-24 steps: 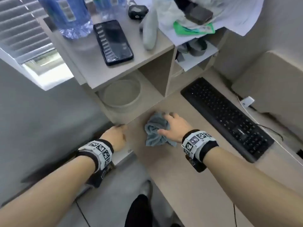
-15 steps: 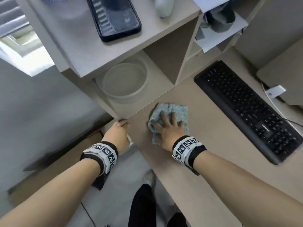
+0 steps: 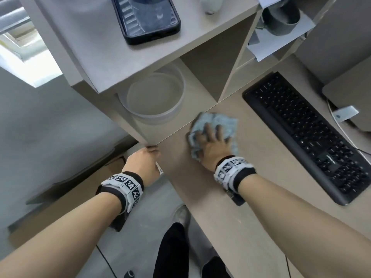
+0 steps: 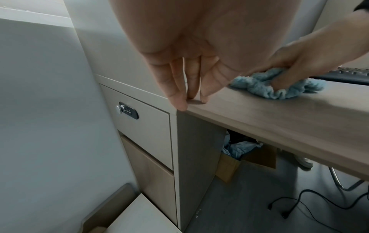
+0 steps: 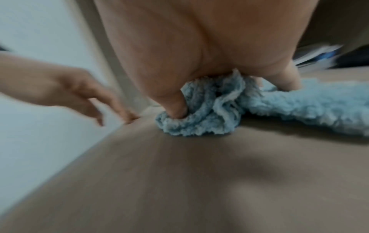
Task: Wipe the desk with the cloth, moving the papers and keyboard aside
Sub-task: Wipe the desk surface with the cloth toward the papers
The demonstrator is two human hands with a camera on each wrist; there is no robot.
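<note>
A light blue fluffy cloth (image 3: 227, 125) (image 4: 279, 93) (image 5: 299, 107) lies bunched on the wooden desk (image 3: 220, 207) near its left back part. My right hand (image 3: 209, 137) (image 5: 219, 88) presses down on it with fingers spread and fairly straight; part of the cloth is hidden under the palm. At the desk's left front corner my left hand (image 3: 144, 163) (image 4: 189, 96) rests its straight fingertips and holds nothing. A black keyboard (image 3: 313, 133) (image 4: 343, 75) lies to the right of the cloth, apart from it. Papers (image 3: 281, 41) sit in a shelf compartment behind.
A shelf unit stands at the desk's back left, with a clear round container (image 3: 152, 97) in its lower opening and a black phone (image 3: 144, 17) on top. A locked drawer (image 4: 139, 126) sits under the corner. A cardboard box (image 4: 229, 165) and cables lie below.
My right hand has flattened on the cloth and slid it away from me and a little right, toward the shelf. The left hand has stayed on the desk corner.
</note>
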